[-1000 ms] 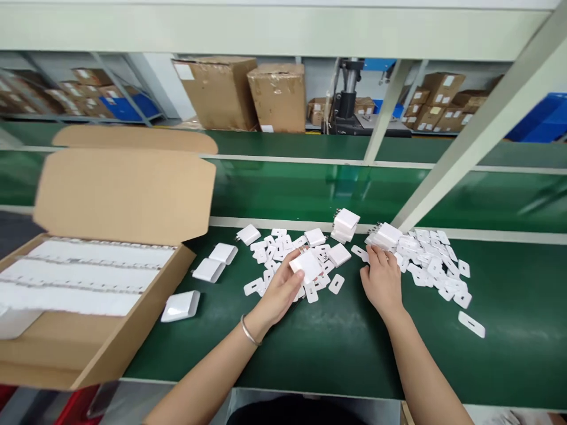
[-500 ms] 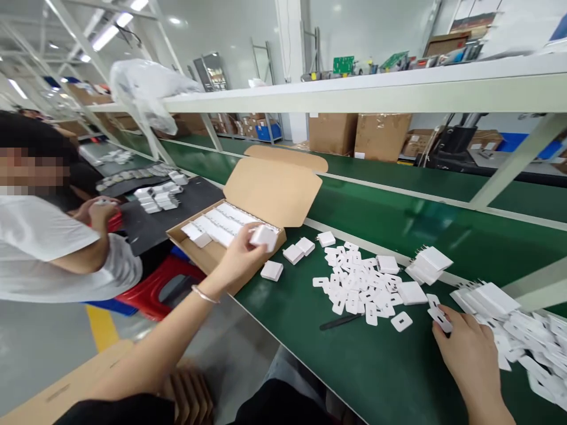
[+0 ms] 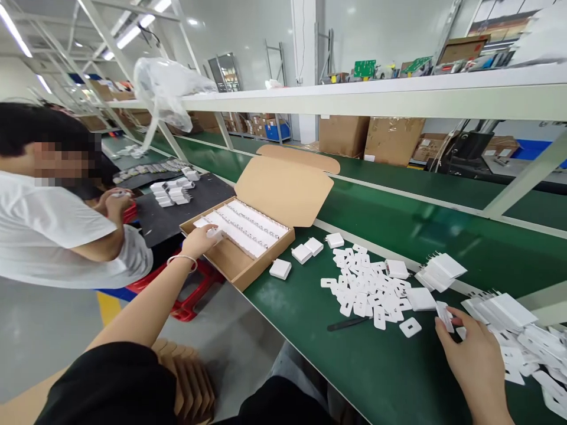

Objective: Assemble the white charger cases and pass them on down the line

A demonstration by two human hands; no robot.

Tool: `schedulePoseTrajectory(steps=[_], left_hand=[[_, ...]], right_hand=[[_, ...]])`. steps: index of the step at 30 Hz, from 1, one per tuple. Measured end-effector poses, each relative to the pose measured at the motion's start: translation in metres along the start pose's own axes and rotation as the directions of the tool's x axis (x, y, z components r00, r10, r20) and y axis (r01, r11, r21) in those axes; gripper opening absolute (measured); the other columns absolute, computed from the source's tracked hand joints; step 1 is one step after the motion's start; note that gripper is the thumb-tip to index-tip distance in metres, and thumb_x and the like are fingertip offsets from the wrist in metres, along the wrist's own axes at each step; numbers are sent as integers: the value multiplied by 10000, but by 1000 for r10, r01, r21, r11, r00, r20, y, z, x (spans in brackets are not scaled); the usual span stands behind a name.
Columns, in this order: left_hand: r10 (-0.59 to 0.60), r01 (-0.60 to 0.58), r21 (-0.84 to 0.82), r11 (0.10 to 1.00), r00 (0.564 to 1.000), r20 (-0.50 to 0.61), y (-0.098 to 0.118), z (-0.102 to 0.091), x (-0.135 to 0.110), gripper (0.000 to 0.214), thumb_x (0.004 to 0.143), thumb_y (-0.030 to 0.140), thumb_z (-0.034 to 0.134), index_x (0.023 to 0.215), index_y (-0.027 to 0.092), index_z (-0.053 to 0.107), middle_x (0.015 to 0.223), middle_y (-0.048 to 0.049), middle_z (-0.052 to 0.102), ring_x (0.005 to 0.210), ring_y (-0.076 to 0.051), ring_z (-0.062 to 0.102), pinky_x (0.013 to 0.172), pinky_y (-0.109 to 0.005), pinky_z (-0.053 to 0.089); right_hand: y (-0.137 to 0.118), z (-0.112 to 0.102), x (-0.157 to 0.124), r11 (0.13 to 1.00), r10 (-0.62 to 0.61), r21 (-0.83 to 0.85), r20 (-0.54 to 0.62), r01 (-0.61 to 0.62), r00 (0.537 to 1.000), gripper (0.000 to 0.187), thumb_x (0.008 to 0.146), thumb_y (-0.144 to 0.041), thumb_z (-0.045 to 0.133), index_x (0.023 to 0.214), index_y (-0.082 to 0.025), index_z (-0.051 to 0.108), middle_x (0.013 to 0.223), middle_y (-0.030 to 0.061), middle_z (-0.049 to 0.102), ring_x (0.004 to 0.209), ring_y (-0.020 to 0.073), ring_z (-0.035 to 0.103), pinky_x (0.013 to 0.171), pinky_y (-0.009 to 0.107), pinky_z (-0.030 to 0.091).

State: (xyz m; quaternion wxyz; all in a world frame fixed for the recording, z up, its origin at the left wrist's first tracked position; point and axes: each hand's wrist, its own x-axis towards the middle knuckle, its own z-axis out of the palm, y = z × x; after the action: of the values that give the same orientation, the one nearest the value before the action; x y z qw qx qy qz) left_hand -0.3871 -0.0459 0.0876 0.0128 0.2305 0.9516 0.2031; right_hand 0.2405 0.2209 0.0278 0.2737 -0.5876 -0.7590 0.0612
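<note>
At the left end of the green bench [image 3: 376, 372], the left hand [image 3: 201, 241] is down at the near corner of the open cardboard box [image 3: 266, 261]. Its fingers are closed on a white charger block [image 3: 214, 233], right at the end of the rows of white blocks packed in there. The right hand [image 3: 473, 360] is well apart from it, way over on the right. It's pinching a small white plate [image 3: 443, 314] between thumb and fingers, at the edge of the scattered pile of plates [image 3: 367, 289]. Three loose blocks [image 3: 280, 268] lie on the bench just beside the box.

Versus half a second ago, the left hand had that block lifted above the box's bench-side edge, and now it's lowered into the far-left corner. The right hand has barely shifted.
</note>
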Motion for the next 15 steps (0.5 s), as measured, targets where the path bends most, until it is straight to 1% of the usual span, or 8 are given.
schedulePoseTrajectory(steps=[3,6,10,12,15], left_hand=[[12,-11,98,995,1000,-9,-3,5,3,574,720,170,660,1293,149,674,1135,-176,741,1124,-385,688,933,-404,527],[26,-18,187,982,999,-38,0,8,0,601,745,163,672,1343,136,630,1161,-206,714,1102,-404,680,908,-432,519],[51,-17,279,960,992,-116,4,7,-10,535,823,203,691,1342,116,592,1281,-242,626,1222,-447,601,960,-508,497],[62,-16,301,954,988,-142,4,4,-15,474,870,261,693,1305,106,585,1273,-220,617,1215,-424,597,950,-513,508],[82,-25,310,950,982,-170,8,-1,-20,424,874,339,722,1194,90,597,1147,-163,654,1118,-371,633,895,-501,545]], right_hand=[[-3,-1,0,999,30,14,28,-30,999,630,865,-639,456,1176,-168,734,1027,165,717,948,396,660,657,451,502],[-4,-1,-1,999,37,33,53,-39,998,625,846,-644,472,1166,-176,735,1011,162,718,948,398,656,667,455,506],[-1,2,-3,998,-9,68,15,8,1000,570,852,-614,485,1128,-184,739,998,160,715,933,386,650,710,469,516],[2,4,-3,996,-53,75,5,52,999,543,860,-593,494,1120,-185,741,986,158,712,915,378,650,729,477,523],[7,8,-3,990,-120,70,16,118,993,521,874,-558,499,1132,-174,738,967,155,707,891,369,652,762,494,531]])
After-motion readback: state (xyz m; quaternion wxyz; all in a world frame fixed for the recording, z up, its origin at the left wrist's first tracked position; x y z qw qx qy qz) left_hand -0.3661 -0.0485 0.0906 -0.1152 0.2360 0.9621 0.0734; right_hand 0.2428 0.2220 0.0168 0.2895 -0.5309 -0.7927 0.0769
